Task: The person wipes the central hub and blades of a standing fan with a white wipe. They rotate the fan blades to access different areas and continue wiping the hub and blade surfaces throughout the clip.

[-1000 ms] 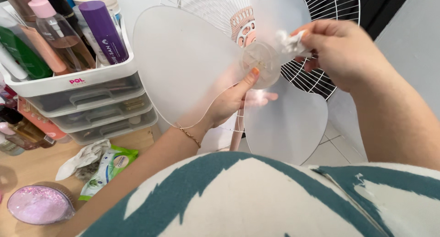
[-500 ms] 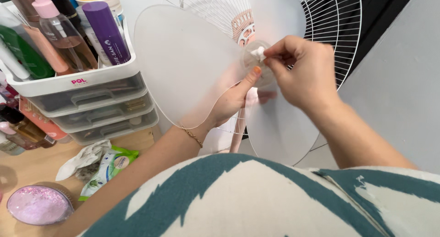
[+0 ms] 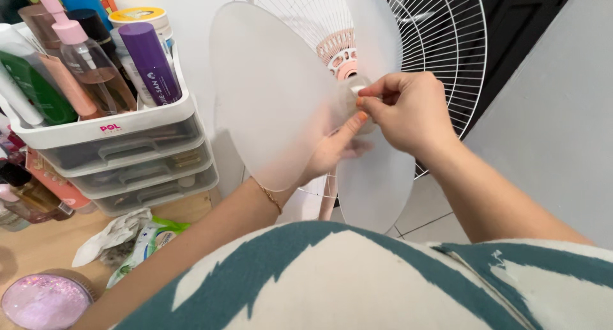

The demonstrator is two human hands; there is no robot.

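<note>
A translucent white fan blade set (image 3: 274, 87) is held up in front of a white wire fan guard (image 3: 440, 43) with a pink motor hub (image 3: 341, 55). My left hand (image 3: 332, 148) grips the blade set from behind, thumb pressed near its clear centre hub. My right hand (image 3: 405, 113) is closed at that hub, pinching a small white wad of tissue that is almost hidden by the fingers. A gold chain bracelet sits on my left wrist.
A white drawer organiser (image 3: 121, 145) stands at the left, its top tray full of bottles, among them a purple one (image 3: 150, 52) and a pink pump bottle (image 3: 86, 59). On the wooden tabletop lie a wipes packet (image 3: 150, 237), a crumpled tissue and a pink glittery lid (image 3: 41, 301).
My right hand came down from the upper right onto the blade hub and closed over the tissue. The blade set turned and shifted slightly right.
</note>
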